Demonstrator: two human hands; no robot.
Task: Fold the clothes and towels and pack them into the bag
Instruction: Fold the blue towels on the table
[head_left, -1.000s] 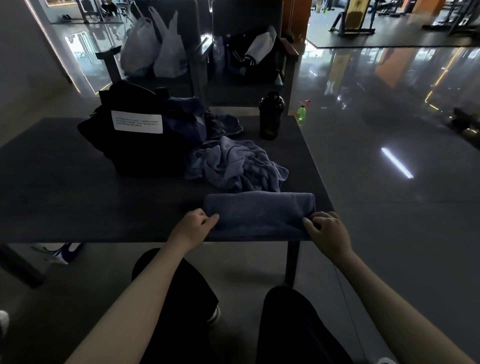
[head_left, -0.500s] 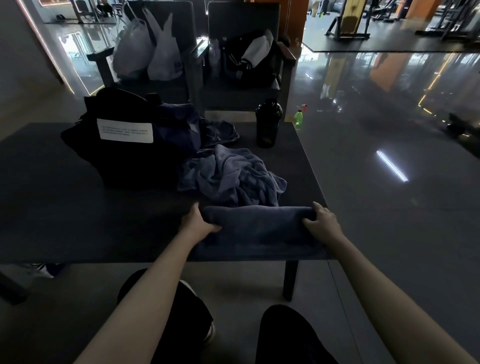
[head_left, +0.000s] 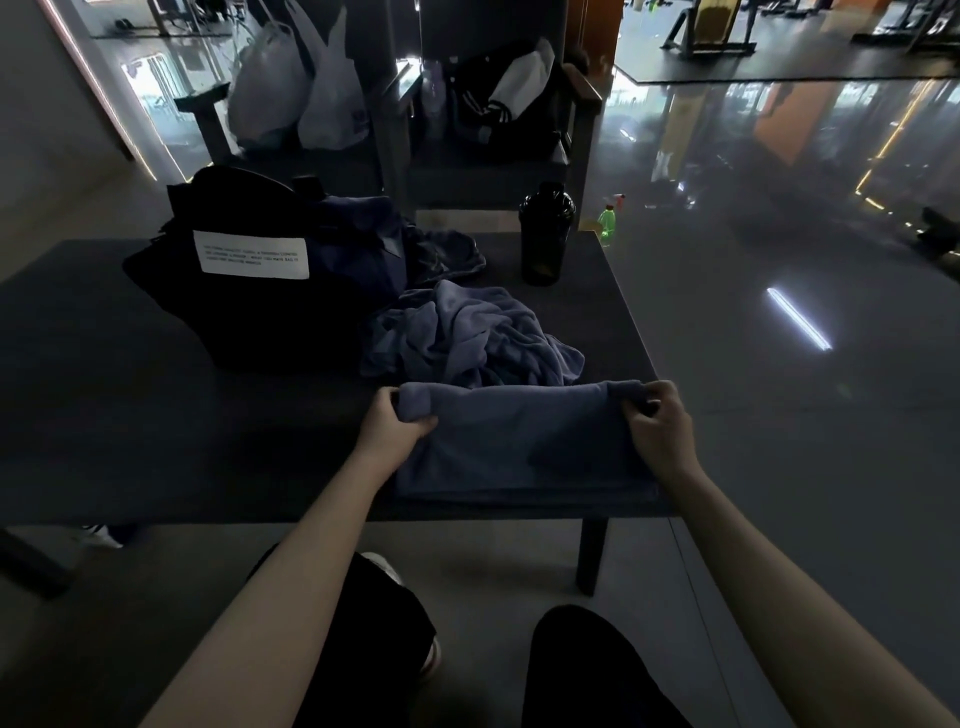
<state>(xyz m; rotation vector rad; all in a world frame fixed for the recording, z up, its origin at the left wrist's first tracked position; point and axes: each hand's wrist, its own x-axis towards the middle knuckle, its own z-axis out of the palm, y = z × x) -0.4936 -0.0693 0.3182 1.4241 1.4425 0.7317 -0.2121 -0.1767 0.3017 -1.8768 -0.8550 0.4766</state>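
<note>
Two hands hold the far corners of a blue-grey folded towel (head_left: 519, 447) that lies at the near right corner of the dark table (head_left: 156, 441). The left hand (head_left: 395, 426) curls its fingers round the towel's rolled left end, and the right hand (head_left: 657, 426) pinches the right corner between thumb and curled fingers. The towel's near edge runs just inside the table's front edge, and its right side lies almost at the table's right edge. Just beyond it sits a crumpled towel (head_left: 467, 332). Behind that, to the left, stands the black bag (head_left: 249, 322) with a white label (head_left: 252, 254) and blue cloth bulging at its right side. A black shaker bottle (head_left: 543, 234) stands upright near the far right edge. Bare tabletop stretches left of the hands, and glossy floor lies to the right.
</note>
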